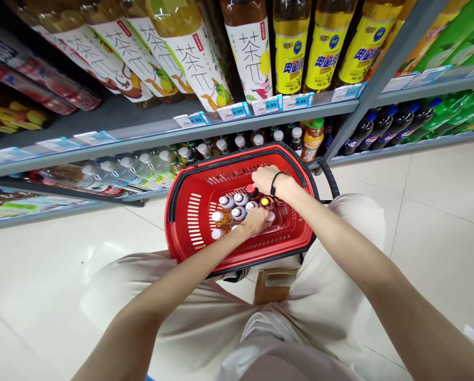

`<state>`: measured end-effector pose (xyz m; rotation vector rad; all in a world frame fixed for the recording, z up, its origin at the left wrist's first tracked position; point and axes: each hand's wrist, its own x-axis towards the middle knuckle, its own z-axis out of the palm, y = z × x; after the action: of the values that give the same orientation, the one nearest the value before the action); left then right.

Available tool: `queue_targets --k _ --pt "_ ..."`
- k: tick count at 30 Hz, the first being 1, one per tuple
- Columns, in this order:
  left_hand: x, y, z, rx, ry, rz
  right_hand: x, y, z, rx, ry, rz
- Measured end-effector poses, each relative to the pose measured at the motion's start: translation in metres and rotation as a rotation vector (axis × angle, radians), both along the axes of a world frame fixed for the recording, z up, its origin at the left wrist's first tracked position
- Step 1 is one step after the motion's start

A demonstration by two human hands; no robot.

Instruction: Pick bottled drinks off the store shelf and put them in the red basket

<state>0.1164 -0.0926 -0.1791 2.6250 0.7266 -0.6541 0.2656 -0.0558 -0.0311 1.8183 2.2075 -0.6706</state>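
A red shopping basket (pixel 181 222) with a black rim sits between my knees, holding several drink bottles that stand upright, mostly with white caps. Inside it, my left hand (pixel 256 220) is closed around the top of a bottle (pixel 273 218) at the right of the group. A yellow-capped bottle (pixel 265 202) stands just beyond those fingers. My right hand (pixel 267 180), a black band on its wrist, reaches in from the right with curled fingers at a red-capped bottle (pixel 252 190). The undersides of both hands are hidden.
A grey shelf (pixel 141 138) runs behind the basket, with large tea bottles (pixel 195 63) and yellow-labelled bottles (pixel 293 58) above. More capped bottles (pixel 145 164) fill the lower level. The basket's black handle (pixel 331 177) sticks out right, above the tiled floor (pixel 431 201).
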Motion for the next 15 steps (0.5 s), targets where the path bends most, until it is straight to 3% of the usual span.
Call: queue_targets --k 6,15 --pt "-0.012 0.034 0.034 0.003 0.045 -0.076 -0.001 -0.006 0.000 0.018 -0.036 -0.037" --pt "-0.075 0.139 0.108 0.067 0.254 0.096 -0.003 -0.013 0.009 -0.116 -0.082 0.001"
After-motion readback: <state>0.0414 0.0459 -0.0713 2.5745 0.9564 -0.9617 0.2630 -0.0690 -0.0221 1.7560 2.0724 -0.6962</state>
